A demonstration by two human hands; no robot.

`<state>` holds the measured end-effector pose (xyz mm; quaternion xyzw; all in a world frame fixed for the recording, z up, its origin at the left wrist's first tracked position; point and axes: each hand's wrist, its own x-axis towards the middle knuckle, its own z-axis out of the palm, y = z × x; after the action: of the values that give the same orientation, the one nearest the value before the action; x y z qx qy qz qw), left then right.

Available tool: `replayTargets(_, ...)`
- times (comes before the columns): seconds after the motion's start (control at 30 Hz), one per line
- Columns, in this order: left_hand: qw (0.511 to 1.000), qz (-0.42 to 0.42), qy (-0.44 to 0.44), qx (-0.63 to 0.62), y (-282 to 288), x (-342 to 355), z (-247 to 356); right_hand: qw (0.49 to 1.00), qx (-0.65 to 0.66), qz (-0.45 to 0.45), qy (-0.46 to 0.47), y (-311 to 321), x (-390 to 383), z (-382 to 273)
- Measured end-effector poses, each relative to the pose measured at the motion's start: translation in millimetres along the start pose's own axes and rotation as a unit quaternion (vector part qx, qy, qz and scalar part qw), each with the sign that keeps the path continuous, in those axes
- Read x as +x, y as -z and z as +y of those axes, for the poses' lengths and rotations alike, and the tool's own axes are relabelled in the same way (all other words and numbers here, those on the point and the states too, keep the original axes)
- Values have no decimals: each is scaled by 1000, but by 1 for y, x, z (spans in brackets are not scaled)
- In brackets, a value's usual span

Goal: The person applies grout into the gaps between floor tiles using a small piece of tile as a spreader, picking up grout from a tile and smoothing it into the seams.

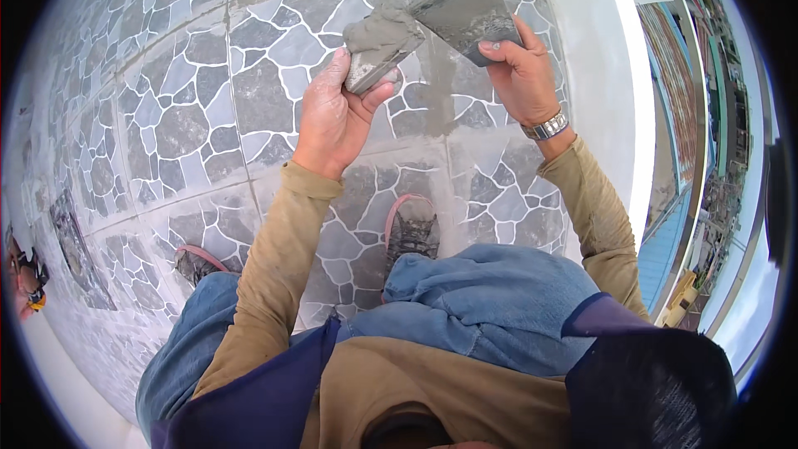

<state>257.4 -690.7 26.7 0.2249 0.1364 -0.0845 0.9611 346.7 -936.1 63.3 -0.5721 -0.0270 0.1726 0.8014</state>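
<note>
At the far left edge of the tiled floor [191,125], part of another person [23,278] is seen (only partly in view). A small trowel [370,66] loaded with a lump of grey mortar [384,32] is gripped by the left hand [332,120], its fingers curled shut around the blade's lower end. The mortar is touched by the edge of a wider flat trowel [465,12], which is pinched by the right hand [519,75], thumb on top. A metal wristwatch [545,126] is worn on that wrist. Both tools are held above a grey-smeared joint [438,91] near the floor's far edge, beside the white ledge [594,58].
</note>
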Motion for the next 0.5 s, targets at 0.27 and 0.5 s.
replayTargets(0.27,968,-10,-92,233,16,16,46,980,-192,-7,-46,19,9,-42)
replayTargets(0.5,938,-39,-85,335,22,17,49,972,-132,-34,-192,14,22,-38)
